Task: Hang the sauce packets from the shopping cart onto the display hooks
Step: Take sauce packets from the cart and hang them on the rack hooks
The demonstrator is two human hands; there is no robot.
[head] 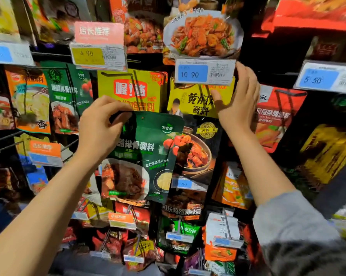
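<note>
Sauce packet, 1 in hand: dark green, pic of ribs on front, held up in front of the display rack at mid-height, tilted a bit clockwise, small hang hole visible near its top edge. L hand pinches its top-left corner, thumb & fingers curled round the edge, forearm bare, reaching up from lower left. R hand is raised to the 10.90 price tag, fingers fairly straight behind/along the tag's right end, thumb on the yellow packet just below; prob. only touching, grip hard to tell. R arm wears a grey sleeve pushed up. Same green packets already hanging: 2 visible, upper left. Price tags w/ blue panel & readable figures: 2, incl. 5.50 tag; 1 yellow 4.90 tag.
</note>
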